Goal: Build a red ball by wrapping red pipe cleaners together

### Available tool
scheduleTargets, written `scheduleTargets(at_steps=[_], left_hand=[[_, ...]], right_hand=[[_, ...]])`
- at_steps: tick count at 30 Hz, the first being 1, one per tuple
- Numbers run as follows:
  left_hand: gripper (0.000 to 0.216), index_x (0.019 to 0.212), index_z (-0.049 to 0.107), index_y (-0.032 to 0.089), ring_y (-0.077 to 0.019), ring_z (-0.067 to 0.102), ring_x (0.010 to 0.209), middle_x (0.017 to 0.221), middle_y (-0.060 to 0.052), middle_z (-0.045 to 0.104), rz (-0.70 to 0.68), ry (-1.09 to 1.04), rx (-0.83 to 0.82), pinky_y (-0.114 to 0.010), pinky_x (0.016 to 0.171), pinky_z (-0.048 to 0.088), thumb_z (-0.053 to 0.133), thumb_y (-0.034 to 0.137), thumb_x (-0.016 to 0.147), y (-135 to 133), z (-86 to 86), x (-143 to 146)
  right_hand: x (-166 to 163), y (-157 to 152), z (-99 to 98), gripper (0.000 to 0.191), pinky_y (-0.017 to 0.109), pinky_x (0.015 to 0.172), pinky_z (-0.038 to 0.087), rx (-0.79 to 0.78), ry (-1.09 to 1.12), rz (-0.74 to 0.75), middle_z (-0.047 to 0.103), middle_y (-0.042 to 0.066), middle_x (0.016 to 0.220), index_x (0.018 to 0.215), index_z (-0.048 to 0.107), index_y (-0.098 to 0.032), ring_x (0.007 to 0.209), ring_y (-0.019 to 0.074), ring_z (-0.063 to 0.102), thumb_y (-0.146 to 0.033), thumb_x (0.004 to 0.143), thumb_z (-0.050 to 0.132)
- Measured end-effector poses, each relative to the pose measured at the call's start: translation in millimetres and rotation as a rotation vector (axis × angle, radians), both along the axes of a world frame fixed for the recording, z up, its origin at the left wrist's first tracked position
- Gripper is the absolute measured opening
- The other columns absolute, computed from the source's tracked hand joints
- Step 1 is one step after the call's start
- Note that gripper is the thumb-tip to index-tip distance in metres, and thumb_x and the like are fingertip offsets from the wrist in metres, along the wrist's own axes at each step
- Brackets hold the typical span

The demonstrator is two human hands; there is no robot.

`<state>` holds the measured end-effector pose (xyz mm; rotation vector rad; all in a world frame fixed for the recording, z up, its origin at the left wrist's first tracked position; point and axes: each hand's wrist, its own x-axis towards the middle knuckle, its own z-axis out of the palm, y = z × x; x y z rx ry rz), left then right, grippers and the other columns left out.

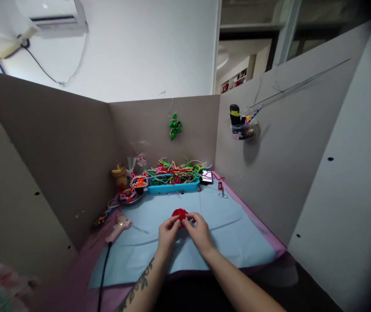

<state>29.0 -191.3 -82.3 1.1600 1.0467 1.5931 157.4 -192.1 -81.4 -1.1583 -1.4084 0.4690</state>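
Observation:
A round, red fuzzy piece (pixel 179 213), seemingly made of pipe cleaner, is held between both hands above the light blue sheet (pixel 214 212). My left hand (pixel 168 232) pinches its left lower side between thumb and fingertips. On the opposite side my right hand (pixel 199 229) grips it the same way, with the fingers closed. The fingertips cover the lower part of the red piece, so its full shape is hidden.
A blue tray (pixel 172 188) heaped with colourful pipe cleaners stands at the back. Left are a metal bowl (pixel 135 200) with a fuzzy craft piece and a corded pink glue gun (pixel 118 229). Scissors (pixel 223 194) lie at the back right. Grey partitions (pixel 162 147) enclose the table.

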Motion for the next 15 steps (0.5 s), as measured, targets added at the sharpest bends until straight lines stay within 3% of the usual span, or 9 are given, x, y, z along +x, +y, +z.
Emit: scheduleTargets(at_steps=[3,7,15], left_hand=[[0.031,0.083,0.077,0.015,-0.0267,0.07,0.084,0.087,-0.013,0.076,-0.012,-0.009,-0.01,-0.038,0.081,0.053,0.078,0.036,0.06,-0.2,0.0,0.3],[0.03,0.085,0.077,0.015,-0.0258,0.069,0.084,0.088,-0.012,0.076,-0.034,0.006,-0.011,-0.039,0.083,0.052,0.077,0.035,0.062,0.4,-2.2,-0.2],[0.03,0.088,0.077,0.015,-0.0257,0.068,0.087,0.091,-0.012,0.076,-0.043,0.06,-0.01,-0.04,0.087,0.049,0.075,0.035,0.065,3.7,-10.1,-2.9]], right_hand=[[-3.9,1.1,-3.7,0.011,0.032,0.074,0.045,-0.037,0.026,-0.033,0.066,0.004,0.079,0.08,0.063,-0.019,0.078,0.0213,0.059,-0.03,0.078,0.061],[-4.6,4.3,-5.9,0.01,0.035,0.082,0.044,0.024,0.035,-0.078,0.065,0.005,0.082,0.079,0.064,-0.019,0.085,0.0227,0.059,-0.028,0.075,0.061],[-1.0,11.7,-17.0,0.011,0.039,0.094,0.041,-0.027,0.11,-0.021,0.061,0.009,0.098,0.075,0.067,-0.02,0.1,0.0253,0.056,-0.028,0.071,0.062]])
